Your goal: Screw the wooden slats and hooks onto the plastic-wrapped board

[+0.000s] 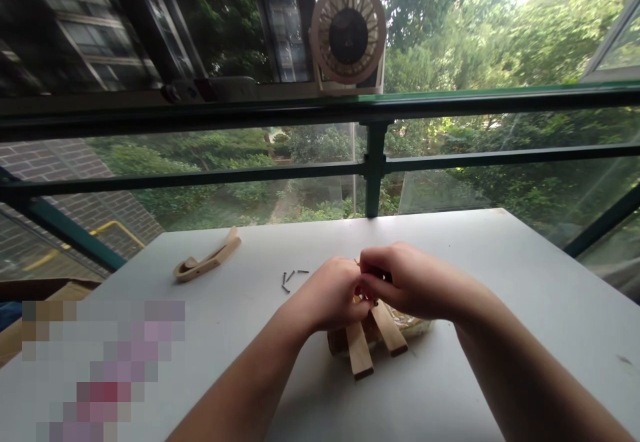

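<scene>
Over the white table, my left hand [334,294] is closed at the upper part of two pale wooden strips [361,355], its thumb lying across them. Close against it, my right hand [407,279] is curled in a pinch from above; what its fingertips hold is hidden. A small dark screw-like end [376,303] shows beside the fingertips. The strips slant toward me and rest across a brown, shiny, clear-wrapped block [417,325], mostly covered by hands and wood.
Several dark screws or nails [286,281] lie left of my hands. Farther left is a curved, slotted wooden piece [209,260]. A round fan [349,32] stands beyond the green railing [374,169]. At the left edge is a cardboard box [60,299]; a blurred-out patch covers the lower left.
</scene>
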`<state>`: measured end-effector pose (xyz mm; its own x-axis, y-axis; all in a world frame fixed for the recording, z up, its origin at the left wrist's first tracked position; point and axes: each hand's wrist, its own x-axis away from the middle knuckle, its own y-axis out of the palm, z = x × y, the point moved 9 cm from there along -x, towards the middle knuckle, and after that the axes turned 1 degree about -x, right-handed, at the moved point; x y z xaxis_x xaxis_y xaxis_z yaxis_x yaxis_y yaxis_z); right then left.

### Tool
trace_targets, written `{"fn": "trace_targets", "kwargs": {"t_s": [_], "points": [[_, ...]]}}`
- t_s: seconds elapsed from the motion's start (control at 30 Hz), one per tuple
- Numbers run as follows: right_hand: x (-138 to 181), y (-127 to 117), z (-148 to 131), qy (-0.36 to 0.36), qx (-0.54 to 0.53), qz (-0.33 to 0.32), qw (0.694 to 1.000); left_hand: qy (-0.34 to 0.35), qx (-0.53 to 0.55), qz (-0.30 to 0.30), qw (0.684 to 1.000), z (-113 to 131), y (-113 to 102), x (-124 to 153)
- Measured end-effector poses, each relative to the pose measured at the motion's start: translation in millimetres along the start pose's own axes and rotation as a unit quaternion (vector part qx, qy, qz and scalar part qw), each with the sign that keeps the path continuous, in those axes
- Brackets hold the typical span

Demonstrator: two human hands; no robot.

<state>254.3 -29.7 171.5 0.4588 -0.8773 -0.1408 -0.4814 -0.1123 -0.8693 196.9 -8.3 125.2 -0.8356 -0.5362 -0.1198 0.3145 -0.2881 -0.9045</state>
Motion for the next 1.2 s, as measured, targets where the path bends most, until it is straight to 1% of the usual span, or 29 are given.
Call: {"fn": "trace_targets", "kwargs": {"t_s": [0.1, 0.23, 0.43, 0.67, 0.87, 1.2], "points": [[0, 0, -1, 0.0, -0.002, -0.001, 1.0, 0.0, -0.015, 0.012, 1.0, 2, -4, 1], [-1, 1, -1, 0.003, -0.003, -0.001, 1.0, 0.008, -0.019, 0.009, 1.0, 7, -7, 3], [-1, 1, 0, 0.011, 0.001, 0.005, 1.0, 0.031, -0.001, 0.011, 0.999, 16, -10, 6], [0, 1, 1, 0.014, -0.002, 0.002, 1.0, 0.008, 0.005, 0.022, 1.0, 19, -7, 7], [-1, 0, 2, 0.018, -0.008, 0.0, 1.0, -0.017, -0.001, 0.009, 1.0, 18, -3, 8], [1, -3, 0, 0.007, -0.001, 0.008, 1.0, -0.013, -0.015, 0.005, 1.0, 14, 2, 6]]}}
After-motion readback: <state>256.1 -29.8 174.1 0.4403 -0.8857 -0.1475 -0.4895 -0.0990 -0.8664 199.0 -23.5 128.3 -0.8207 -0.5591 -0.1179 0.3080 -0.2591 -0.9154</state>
